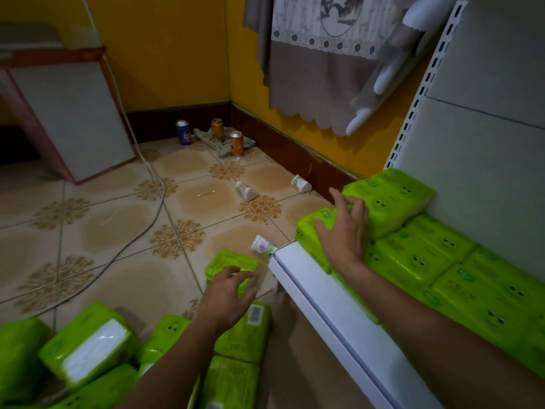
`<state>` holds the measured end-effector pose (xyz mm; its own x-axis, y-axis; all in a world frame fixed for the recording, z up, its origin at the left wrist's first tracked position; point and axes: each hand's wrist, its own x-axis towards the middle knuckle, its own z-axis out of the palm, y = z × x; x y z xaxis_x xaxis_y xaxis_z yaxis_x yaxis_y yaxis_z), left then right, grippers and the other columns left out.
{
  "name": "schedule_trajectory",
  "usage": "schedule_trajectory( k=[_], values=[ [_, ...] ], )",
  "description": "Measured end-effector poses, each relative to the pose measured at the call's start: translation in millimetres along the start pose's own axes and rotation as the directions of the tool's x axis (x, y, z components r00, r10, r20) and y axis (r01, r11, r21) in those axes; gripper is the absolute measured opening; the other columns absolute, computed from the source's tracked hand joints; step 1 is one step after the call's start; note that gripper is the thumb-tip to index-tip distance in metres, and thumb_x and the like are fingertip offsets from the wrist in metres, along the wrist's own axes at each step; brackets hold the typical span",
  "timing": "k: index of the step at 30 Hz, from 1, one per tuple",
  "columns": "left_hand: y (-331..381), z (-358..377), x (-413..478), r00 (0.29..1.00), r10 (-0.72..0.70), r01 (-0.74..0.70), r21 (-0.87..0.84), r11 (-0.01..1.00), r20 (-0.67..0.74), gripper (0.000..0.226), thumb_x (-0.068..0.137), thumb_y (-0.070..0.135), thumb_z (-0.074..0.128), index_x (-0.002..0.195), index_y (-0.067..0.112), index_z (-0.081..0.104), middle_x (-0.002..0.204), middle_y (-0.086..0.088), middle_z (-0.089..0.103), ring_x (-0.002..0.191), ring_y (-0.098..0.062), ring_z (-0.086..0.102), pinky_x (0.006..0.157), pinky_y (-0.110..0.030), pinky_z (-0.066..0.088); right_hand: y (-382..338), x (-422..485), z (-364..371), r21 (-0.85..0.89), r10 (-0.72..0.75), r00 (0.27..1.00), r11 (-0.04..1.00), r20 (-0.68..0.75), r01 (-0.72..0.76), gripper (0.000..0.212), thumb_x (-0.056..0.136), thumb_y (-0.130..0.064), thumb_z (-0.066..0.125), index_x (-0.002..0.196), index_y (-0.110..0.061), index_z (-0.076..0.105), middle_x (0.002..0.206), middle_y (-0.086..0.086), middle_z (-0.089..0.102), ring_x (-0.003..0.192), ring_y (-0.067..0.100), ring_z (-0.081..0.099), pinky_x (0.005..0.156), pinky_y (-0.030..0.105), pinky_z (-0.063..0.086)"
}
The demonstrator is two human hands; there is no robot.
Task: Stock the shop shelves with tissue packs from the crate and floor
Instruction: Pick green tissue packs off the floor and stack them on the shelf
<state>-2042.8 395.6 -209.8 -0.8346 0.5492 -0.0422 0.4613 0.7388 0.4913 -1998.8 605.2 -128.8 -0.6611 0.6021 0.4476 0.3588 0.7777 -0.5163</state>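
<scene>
Bright green tissue packs with cartoon eyes fill the white shelf [333, 302] at the right, stacked in two layers. My right hand [343, 231] lies flat with fingers spread on the end pack [309, 228] at the shelf's left corner, pressing it rather than gripping it. My left hand [227, 293] hovers open, fingers spread, just above a green pack [230, 261] lying on the floor. Several more green packs [88, 346] are heaped at the bottom left, one showing its clear white end.
Three drink cans [236, 143] and a rag sit in the far corner. Two small white containers [300, 183] and a cotton swab lie on the patterned tiles. A grey cable [156, 199] crosses the floor. A red-framed white cabinet [73, 119] stands at left; a curtain hangs above.
</scene>
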Motion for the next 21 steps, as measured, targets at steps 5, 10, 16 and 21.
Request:
schedule_trajectory(
  k=[5,10,16,21],
  values=[
    [-22.6,-17.7,-15.2,0.996,-0.089,0.089,-0.023,0.996,-0.002,0.064,0.073,0.052,0.034,0.128,0.027,0.054,0.136,-0.005,0.045,0.127,-0.021,0.042,0.101,-0.027,0.035,-43.4,-25.4,39.8,0.08,-0.129,0.973,0.99,0.19,0.115,0.059,0.086,-0.02,0.061,0.14,-0.022,0.037,0.132,0.006,0.037,0.119,0.022,0.037,0.091,0.029,0.038],
    [-56.0,-31.9,-30.9,0.978,-0.196,0.19,-0.084,0.978,-0.071,0.042,0.088,0.041,0.051,0.127,0.024,0.055,0.131,-0.007,0.048,0.123,-0.022,0.044,0.1,-0.028,0.035,-68.9,-51.0,83.4,0.189,-0.193,0.903,0.974,0.384,0.128,0.059,0.088,-0.016,0.059,0.141,-0.018,0.036,0.134,0.009,0.036,0.123,0.024,0.039,0.094,0.032,0.039],
    [-96.0,-35.5,-47.7,0.949,-0.306,0.294,-0.138,0.946,-0.077,0.038,0.091,0.035,0.053,0.127,0.023,0.054,0.131,-0.007,0.047,0.124,-0.022,0.043,0.102,-0.028,0.033,-56.8,-70.5,128.5,0.096,-0.143,0.787,0.99,0.601,0.106,0.063,0.087,-0.026,0.063,0.142,-0.021,0.033,0.137,0.014,0.038,0.125,0.032,0.041,0.097,0.04,0.042],
    [-119.9,-33.0,-47.8,0.925,-0.357,0.329,-0.19,0.925,-0.133,0.036,0.091,0.029,0.056,0.126,0.022,0.055,0.13,-0.005,0.047,0.119,-0.021,0.047,0.095,-0.027,0.037,-37.7,-77.0,158.5,0.046,-0.067,0.721,0.998,0.69,0.049,0.076,0.084,-0.027,0.067,0.146,-0.026,0.024,0.148,0.011,0.035,0.133,0.029,0.037,0.101,0.045,0.042]
  ],
)
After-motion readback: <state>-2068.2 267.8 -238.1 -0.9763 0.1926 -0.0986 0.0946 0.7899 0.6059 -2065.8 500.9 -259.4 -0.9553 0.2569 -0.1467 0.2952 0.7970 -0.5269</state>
